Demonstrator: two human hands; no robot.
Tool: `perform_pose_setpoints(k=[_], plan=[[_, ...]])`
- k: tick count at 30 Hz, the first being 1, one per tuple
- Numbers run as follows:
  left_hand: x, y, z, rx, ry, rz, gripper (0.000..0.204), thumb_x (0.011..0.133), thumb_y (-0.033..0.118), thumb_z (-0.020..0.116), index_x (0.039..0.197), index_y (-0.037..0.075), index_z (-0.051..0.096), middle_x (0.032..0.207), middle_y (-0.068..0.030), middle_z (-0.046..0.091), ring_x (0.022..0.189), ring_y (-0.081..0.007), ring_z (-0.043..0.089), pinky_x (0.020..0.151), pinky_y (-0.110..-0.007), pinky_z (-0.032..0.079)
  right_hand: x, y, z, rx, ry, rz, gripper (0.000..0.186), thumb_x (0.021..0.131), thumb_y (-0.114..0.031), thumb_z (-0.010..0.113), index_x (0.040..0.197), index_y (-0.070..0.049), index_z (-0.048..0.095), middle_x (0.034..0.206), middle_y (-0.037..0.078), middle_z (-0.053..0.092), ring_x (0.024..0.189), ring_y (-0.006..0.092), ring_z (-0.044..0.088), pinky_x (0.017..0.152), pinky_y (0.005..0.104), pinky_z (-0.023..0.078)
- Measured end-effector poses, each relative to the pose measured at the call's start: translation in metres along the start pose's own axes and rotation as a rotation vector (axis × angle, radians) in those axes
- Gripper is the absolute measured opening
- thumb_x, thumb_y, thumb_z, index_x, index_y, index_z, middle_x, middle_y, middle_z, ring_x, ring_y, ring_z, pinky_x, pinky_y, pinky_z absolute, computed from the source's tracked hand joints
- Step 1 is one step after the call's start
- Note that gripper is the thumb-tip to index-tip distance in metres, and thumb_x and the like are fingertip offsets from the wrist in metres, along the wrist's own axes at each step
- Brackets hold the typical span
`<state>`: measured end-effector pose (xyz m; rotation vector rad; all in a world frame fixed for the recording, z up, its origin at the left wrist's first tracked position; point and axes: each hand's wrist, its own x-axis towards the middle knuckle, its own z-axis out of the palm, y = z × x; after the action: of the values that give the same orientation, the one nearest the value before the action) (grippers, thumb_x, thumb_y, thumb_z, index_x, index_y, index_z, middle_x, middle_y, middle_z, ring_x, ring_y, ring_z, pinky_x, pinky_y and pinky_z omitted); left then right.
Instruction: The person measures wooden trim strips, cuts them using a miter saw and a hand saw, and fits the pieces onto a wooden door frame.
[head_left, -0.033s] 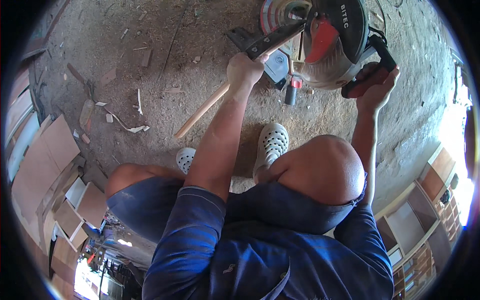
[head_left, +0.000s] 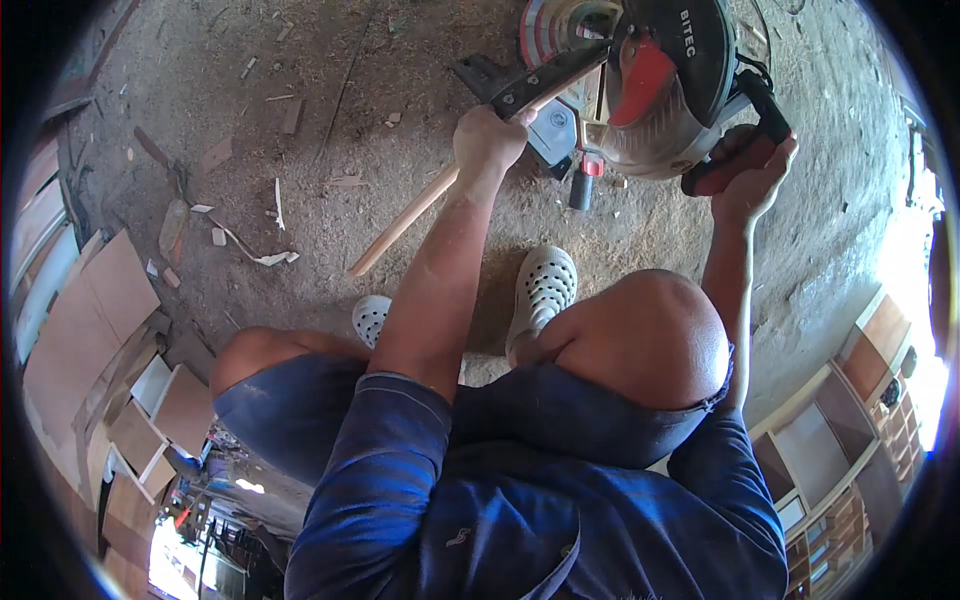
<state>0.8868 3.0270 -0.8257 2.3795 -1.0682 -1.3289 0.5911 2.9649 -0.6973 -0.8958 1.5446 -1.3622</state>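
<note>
A miter saw (head_left: pixel 672 90) with a black and red guard stands on the floor in front of me. My left hand (head_left: pixel 490 142) is closed around a long, thin wooden strip (head_left: pixel 405 222), which lies along the saw's black fence (head_left: pixel 540 85) and sticks out toward the lower left. My right hand (head_left: pixel 755 182) wraps round the saw's black and red handle (head_left: pixel 730 168). The saw head hides the strip's far end, and the blade's contact with the wood cannot be made out. A clamp knob (head_left: pixel 582 190) juts from the saw's front.
Wood offcuts (head_left: pixel 293 116) and sawdust are strewn over the floor. Boards and panels (head_left: pixel 90 320) lean at the left, and wooden cabinet frames (head_left: pixel 825 440) stand at the right. My white clogs (head_left: pixel 547 285) are close below the saw. A cable (head_left: pixel 765 40) runs behind the saw.
</note>
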Motion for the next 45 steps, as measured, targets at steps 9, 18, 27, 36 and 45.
perform_pose_setpoints(k=[9,18,27,36,45], plan=[[0.001,-0.009,0.004,-0.034,0.052,0.032,0.058,0.089,0.054,0.083,0.105,-0.003,0.081,0.11,-0.0258,0.079,0.112,-0.0428,0.076,0.098,-0.049,0.058,-0.016,0.028,-0.004,0.035,-0.038,-0.026,0.066,0.11,-0.07,0.038,0.113,-0.008,0.06,0.078,0.008,0.064,0.066,0.0224,0.062,0.064,0.0395,0.053],[0.0,-0.005,0.002,-0.038,0.07,0.064,0.057,0.088,0.052,0.083,0.105,-0.002,0.081,0.109,-0.0278,0.078,0.113,-0.0451,0.074,0.098,-0.051,0.057,-0.017,0.051,-0.011,0.028,0.009,-0.06,0.073,0.109,-0.073,0.036,0.101,-0.007,0.063,0.076,0.007,0.064,0.065,0.0226,0.063,0.063,0.0393,0.053],[0.002,-0.005,0.002,-0.014,-0.012,-0.004,0.064,0.091,0.06,0.08,0.099,-0.004,0.082,0.1,-0.0288,0.079,0.103,-0.043,0.078,0.091,-0.049,0.06,0.025,-0.035,0.003,-0.053,-0.051,0.029,0.062,0.111,-0.066,0.043,0.104,-0.008,0.064,0.082,0.007,0.065,0.064,0.021,0.062,0.059,0.0368,0.051],[0.008,-0.003,0.006,0.043,-0.012,-0.007,0.069,0.09,0.061,0.079,0.1,-0.007,0.081,0.101,-0.0279,0.08,0.104,-0.0406,0.079,0.091,-0.047,0.063,0.025,-0.058,0.016,-0.085,-0.06,0.095,0.059,0.112,-0.063,0.043,0.097,-0.009,0.063,0.082,0.008,0.064,0.068,0.0232,0.06,0.064,0.0381,0.05],[0.007,0.001,0.0,0.043,-0.074,-0.06,0.072,0.091,0.062,0.079,0.106,-0.008,0.079,0.11,-0.0302,0.078,0.11,-0.0417,0.077,0.095,-0.046,0.062,0.024,-0.042,0.004,-0.053,-0.108,0.049,0.059,0.113,-0.062,0.042,0.097,-0.009,0.063,0.079,0.007,0.064,0.067,0.0225,0.061,0.064,0.039,0.051]])
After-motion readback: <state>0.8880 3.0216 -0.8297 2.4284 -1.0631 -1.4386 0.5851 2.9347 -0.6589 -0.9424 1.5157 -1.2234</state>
